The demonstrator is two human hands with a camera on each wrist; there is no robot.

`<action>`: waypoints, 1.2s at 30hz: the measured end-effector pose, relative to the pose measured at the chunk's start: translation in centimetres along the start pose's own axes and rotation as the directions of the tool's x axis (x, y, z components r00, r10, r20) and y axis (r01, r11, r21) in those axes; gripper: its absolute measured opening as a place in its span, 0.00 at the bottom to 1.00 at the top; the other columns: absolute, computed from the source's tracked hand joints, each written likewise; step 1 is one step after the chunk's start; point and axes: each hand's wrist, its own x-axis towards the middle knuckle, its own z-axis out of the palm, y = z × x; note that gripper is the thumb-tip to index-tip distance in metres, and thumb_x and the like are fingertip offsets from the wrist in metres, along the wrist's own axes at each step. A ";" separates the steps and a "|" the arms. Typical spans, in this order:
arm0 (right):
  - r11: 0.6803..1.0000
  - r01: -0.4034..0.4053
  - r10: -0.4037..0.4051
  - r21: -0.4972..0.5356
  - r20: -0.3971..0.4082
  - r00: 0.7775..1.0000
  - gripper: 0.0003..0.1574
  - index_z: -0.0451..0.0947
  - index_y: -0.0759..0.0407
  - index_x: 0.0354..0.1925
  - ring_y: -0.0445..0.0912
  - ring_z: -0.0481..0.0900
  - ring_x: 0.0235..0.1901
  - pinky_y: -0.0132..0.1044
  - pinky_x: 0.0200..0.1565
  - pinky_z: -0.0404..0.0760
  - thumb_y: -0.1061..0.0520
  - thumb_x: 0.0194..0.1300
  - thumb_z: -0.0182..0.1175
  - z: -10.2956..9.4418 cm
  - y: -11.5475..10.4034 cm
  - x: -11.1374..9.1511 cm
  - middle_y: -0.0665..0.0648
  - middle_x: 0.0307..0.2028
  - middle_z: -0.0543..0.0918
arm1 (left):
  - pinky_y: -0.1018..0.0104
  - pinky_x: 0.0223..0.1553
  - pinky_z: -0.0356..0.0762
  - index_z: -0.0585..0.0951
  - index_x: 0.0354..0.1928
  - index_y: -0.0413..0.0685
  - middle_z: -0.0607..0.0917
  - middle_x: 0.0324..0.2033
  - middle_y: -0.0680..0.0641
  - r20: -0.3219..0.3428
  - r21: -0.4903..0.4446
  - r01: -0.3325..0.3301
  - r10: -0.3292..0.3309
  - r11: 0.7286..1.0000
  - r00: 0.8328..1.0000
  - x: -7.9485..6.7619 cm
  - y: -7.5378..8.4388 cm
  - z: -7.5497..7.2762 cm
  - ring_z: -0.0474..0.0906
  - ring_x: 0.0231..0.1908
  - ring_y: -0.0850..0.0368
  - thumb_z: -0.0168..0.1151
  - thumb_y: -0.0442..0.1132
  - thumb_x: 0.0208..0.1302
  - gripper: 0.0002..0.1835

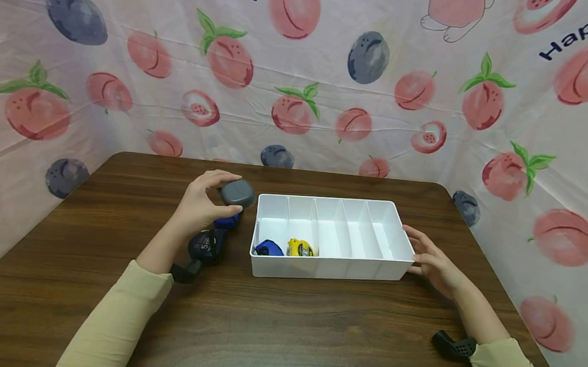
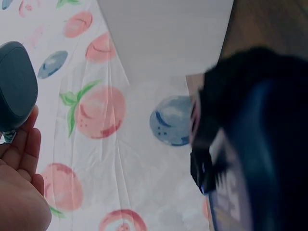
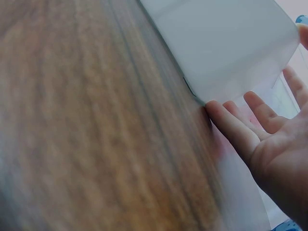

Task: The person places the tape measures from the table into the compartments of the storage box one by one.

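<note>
My left hand (image 1: 199,203) pinches a dark grey rounded tape measure (image 1: 238,193) between thumb and fingers, raised just left of the white divided box (image 1: 331,269). In the left wrist view the grey casing shows at the left edge, with a small silvery end below it. A blue tape measure (image 1: 268,248) lies in the box's leftmost compartment, and a yellow tape measure (image 1: 300,248) in the second from the left. At the box's right end my right hand (image 1: 435,265) touches the wall with its fingertips, fingers fairly straight.
Below the left hand, a dark tape measure (image 1: 205,246) marked 5m lies on the wooden table (image 1: 315,331). Behind it is another blue tape measure (image 1: 227,222), partly hidden. A fruit-print cloth (image 1: 319,95) hangs along the table's back and sides.
</note>
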 end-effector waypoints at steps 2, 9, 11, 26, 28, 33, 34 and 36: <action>1.000 -0.001 0.001 -0.001 0.000 1.000 0.39 0.46 0.54 0.74 0.41 0.70 0.57 0.40 0.51 0.75 0.64 0.68 0.41 0.0 0.0 0.0 0.74 0.68 0.43 | 0.51 0.50 0.62 0.79 0.54 0.37 0.78 0.51 0.40 0.011 0.005 0.002 -0.002 1.000 1.000 0.0 0.0 0.3 0.67 0.47 0.52 0.76 0.28 0.45 0.29; 1.000 0.005 -0.006 0.005 0.006 1.000 0.38 0.46 0.54 0.74 0.42 0.70 0.57 0.40 0.51 0.75 0.65 0.68 0.40 0.0 0.0 0.0 0.65 0.67 0.50 | 0.46 0.51 0.63 0.80 0.54 0.42 0.78 0.51 0.45 0.026 -0.014 -0.025 0.025 1.000 0.999 0.1 -1.0 1.1 0.68 0.50 0.51 0.77 0.32 0.45 0.29; 1.000 0.008 -0.008 0.006 0.008 1.000 0.38 0.46 0.53 0.74 0.41 0.70 0.57 0.40 0.52 0.75 0.65 0.68 0.40 -0.1 0.0 0.0 0.62 0.66 0.52 | 0.45 0.52 0.63 0.81 0.53 0.42 0.79 0.51 0.45 0.029 -0.022 -0.031 0.031 0.999 0.999 0.1 -0.9 1.3 0.68 0.51 0.51 0.77 0.31 0.44 0.29; 1.000 0.001 -0.001 -0.004 0.001 1.000 0.38 0.48 0.51 0.74 0.40 0.70 0.57 0.39 0.51 0.76 0.64 0.68 0.41 -0.1 0.1 0.0 0.66 0.67 0.49 | 0.49 0.51 0.65 0.82 0.52 0.43 0.79 0.50 0.46 0.043 -0.059 -0.080 0.083 0.995 0.996 1.2 1.1 3.6 0.69 0.52 0.52 0.78 0.32 0.41 0.30; 1.000 0.000 0.000 -0.001 0.002 1.000 0.38 0.48 0.51 0.74 0.40 0.70 0.57 0.39 0.51 0.76 0.64 0.68 0.41 -0.1 0.1 0.1 0.65 0.67 0.49 | 0.48 0.50 0.66 0.82 0.52 0.44 0.79 0.50 0.46 0.057 -0.063 -0.078 0.081 0.995 0.995 1.4 1.3 4.1 0.69 0.52 0.52 0.79 0.32 0.41 0.30; 1.000 0.000 0.000 -0.002 -0.005 1.000 0.38 0.48 0.52 0.74 0.41 0.71 0.57 0.40 0.51 0.76 0.65 0.68 0.41 0.0 0.0 0.1 0.63 0.67 0.51 | 0.44 0.51 0.66 0.81 0.53 0.43 0.79 0.50 0.46 0.103 -0.101 -0.054 0.064 0.993 0.993 1.4 1.9 5.6 0.68 0.52 0.50 0.78 0.32 0.42 0.30; 1.000 0.000 0.000 -0.004 -0.006 1.000 0.38 0.48 0.52 0.74 0.41 0.71 0.57 0.40 0.51 0.76 0.65 0.68 0.41 0.0 0.0 0.1 0.64 0.67 0.51 | 0.44 0.52 0.66 0.81 0.53 0.43 0.79 0.51 0.47 0.113 -0.107 -0.046 0.058 0.993 0.992 1.5 2.0 5.9 0.67 0.53 0.50 0.78 0.32 0.42 0.30; 1.000 -0.001 0.001 -0.009 -0.008 1.000 0.38 0.48 0.52 0.74 0.40 0.71 0.57 0.40 0.51 0.76 0.65 0.68 0.41 0.0 0.0 0.1 0.65 0.67 0.50 | 0.42 0.54 0.64 0.81 0.53 0.44 0.78 0.51 0.48 0.133 -0.112 -0.025 0.040 0.993 0.990 1.5 2.3 6.6 0.66 0.54 0.50 0.78 0.33 0.43 0.30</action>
